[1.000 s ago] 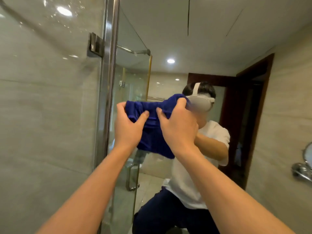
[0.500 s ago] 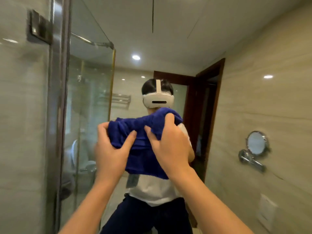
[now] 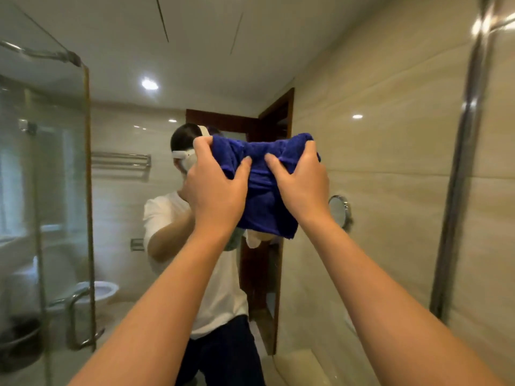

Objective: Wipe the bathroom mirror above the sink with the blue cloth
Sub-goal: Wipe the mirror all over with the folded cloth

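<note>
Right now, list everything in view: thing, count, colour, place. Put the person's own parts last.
cloth: one, blue, bunched against the mirror at centre
mirror: one, fills most of the view
shower glass: one, clear, reflected at left
towel rail: one, chrome, reflected on the back wall
toilet: one, white, reflected at lower left
door frame: one, dark brown, reflected behind the person
round mirror: one, chrome, reflected on the right wall
ceiling light: one, white, reflected above
left hand: grip on the cloth's left side
right hand: grip on the cloth's right side
</note>
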The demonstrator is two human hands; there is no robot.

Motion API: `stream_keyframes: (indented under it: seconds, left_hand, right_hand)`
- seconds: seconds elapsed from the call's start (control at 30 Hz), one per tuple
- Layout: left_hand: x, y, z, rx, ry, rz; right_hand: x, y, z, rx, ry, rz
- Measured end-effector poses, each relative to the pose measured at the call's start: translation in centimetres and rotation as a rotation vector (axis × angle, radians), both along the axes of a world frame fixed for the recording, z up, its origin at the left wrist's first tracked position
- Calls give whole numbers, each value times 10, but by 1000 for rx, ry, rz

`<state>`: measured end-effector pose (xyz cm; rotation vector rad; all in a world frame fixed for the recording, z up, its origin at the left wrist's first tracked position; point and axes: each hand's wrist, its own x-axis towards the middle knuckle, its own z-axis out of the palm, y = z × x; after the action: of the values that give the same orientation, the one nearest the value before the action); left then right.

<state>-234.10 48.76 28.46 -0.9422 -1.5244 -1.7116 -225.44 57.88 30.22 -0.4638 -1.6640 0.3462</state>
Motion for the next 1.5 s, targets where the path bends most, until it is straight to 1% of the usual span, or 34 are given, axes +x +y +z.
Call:
stream_keyframes:
  seconds: [0.07, 0.13, 0.23, 0.3, 0.37, 0.5, 0.6, 0.67, 0.73, 0.8, 0.87, 0.97, 1.07, 1.13, 1.23, 1.3, 1.4, 1.5]
  left_hand:
    - [11, 13, -36, -19, 12, 1]
    - [23, 21, -90, -79, -16, -37]
    - [44, 30, -167, -204, -162, -127]
    - [56, 35, -188, -234, -257, -153]
    - [63, 43, -177, -223, -245, -123]
    - [78, 75, -102, -189, -17, -145]
    - [100, 109, -45, -204, 78, -286]
    - [113, 124, -30, -226, 78, -353]
    - [119, 128, -39, -242, 93, -340]
    - [119, 124, -68, -275, 123, -323]
    - [114, 117, -114, -323, 121, -348]
    - [104, 101, -196, -454, 23, -383]
    - [94, 78, -265, -568, -74, -359]
    - [89, 69, -292, -593, -131, -349]
    - [85, 57, -315, -598, -201, -347]
    - [84, 50, -330, -607, -237, -354]
    - [82, 36, -361, -646, -339, -362]
    - [78, 19, -403, -654, -508, -402]
  right_hand:
    - [8, 12, -40, -23, 28, -19]
    - [19, 22, -101, -79, 17, -23]
    - [42, 33, -182, -197, -93, 1]
    - [54, 39, -199, -264, -149, 20]
    - [62, 49, -186, -254, -150, 12]
    - [81, 83, -116, -287, 30, 29]
    - [105, 117, -68, -347, 145, 37]
    - [118, 128, -60, -400, 203, 121]
    - [122, 130, -77, -421, 225, 146]
    - [121, 127, -114, -435, 250, 122]
    - [119, 121, -164, -476, 240, 105]
    - [118, 106, -241, -574, 145, 113]
    - [113, 90, -298, -688, 52, 131]
    - [107, 82, -324, -739, 30, 144]
    - [101, 68, -349, -794, 40, 178]
    - [101, 60, -365, -826, 4, 183]
    - [103, 53, -393, -892, -119, 152]
    - [103, 42, -423, -966, -245, 134]
